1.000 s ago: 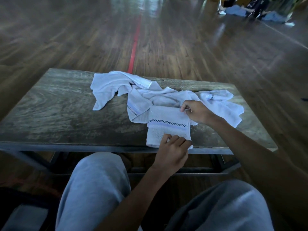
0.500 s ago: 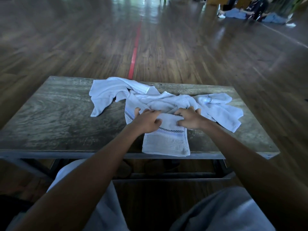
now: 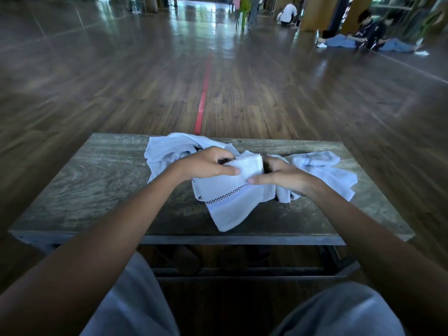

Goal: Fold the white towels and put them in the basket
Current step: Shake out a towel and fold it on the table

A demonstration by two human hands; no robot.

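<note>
Head view: left hand (image 3: 206,166) and right hand (image 3: 283,177) both pinch the top fold of a white towel (image 3: 230,207), thumbs on the near face, fingers curled over the far side, thumb tips close together. Below the grip the towel hangs with its checkered band (image 3: 228,192) slanted, lower corner reaching the table (image 3: 97,180) near its front edge. Just behind and to either side of the grip lie crumpled towels (image 3: 322,166); beyond them, wood floor (image 3: 291,105) with a red line (image 3: 202,105).

Head view looks forward and down, close over the table (image 3: 97,190).
</note>
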